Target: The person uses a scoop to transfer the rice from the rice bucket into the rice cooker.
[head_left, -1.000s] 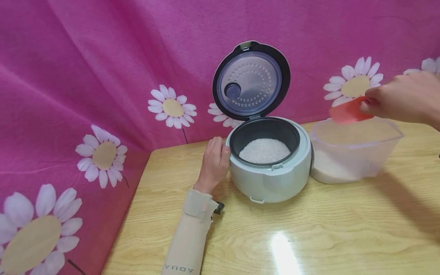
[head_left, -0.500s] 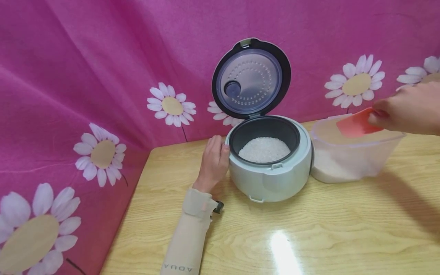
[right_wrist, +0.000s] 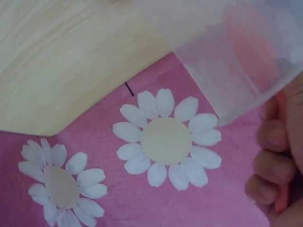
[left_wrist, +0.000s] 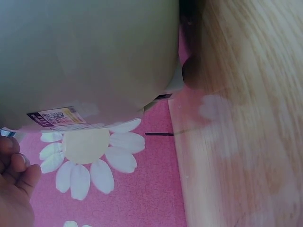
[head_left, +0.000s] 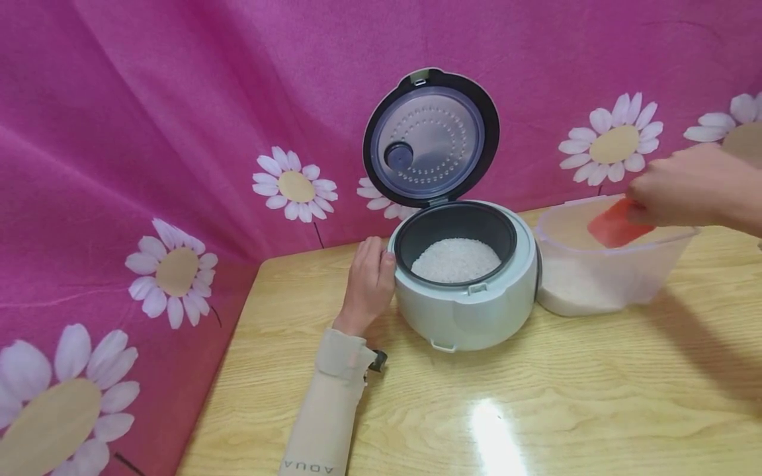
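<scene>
A pale green rice cooker [head_left: 470, 317] stands on the table with its lid [head_left: 431, 142] raised. White rice [head_left: 456, 260] is heaped inside its dark inner pot [head_left: 417, 238]. My left hand [head_left: 369, 281] holds the cooker's left rim; curled fingertips [left_wrist: 19, 163] show beside its body in the left wrist view. At right, my right hand [head_left: 678, 188] grips a red plastic scoop [head_left: 619, 225] by its handle. The scoop's blade dips into the mouth of a clear plastic container [head_left: 631, 277], and its red shape shows through the wall in the right wrist view. More rice [head_left: 574, 287] lies in that container.
The container stands right beside the cooker on the light wooden table [head_left: 565, 403]. Behind and to the left hangs a pink cloth [head_left: 238, 99] printed with white flowers. The open lid rises close to the cloth.
My right hand has lowered the red scoop from above the container into its mouth, tilting the blade downward. My left hand stays at the cooker's rim.
</scene>
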A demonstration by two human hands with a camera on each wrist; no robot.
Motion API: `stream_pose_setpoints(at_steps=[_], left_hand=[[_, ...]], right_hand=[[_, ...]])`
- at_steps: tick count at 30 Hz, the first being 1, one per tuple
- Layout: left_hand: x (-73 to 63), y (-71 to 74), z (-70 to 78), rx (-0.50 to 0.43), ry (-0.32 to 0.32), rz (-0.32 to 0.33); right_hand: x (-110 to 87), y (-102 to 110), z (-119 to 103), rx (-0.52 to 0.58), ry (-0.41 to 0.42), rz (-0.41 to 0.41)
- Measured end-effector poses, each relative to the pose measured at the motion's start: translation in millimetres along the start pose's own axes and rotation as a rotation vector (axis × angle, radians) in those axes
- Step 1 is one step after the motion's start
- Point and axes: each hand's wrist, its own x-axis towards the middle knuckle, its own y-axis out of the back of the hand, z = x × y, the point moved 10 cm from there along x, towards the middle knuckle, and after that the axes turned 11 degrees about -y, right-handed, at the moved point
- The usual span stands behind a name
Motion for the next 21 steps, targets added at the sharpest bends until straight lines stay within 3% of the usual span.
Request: stream_pose_setpoints(at_steps=[5,11,18,21], left_hand=[[0.3,-0.2,1.2,-0.001,-0.012,0.001],[0.7,-1.6,3.4,-0.009,-0.021,-0.003],[1.3,-1.1,4.5,-0.015,-0.018,-0.005],[1.3,-0.8,4.6,-0.017,-0.016,-0.003]], right_hand=[[1.2,-23.9,-13.1,-0.072,0.061,-0.134],[2.5,-37.0,-28.7,-0.06,0.128,-0.136],[5.1,-49.6,-28.5,-0.01,0.089,-0.253],[7.4,-52.2,-31.9,-0.043,0.102,-0.258]])
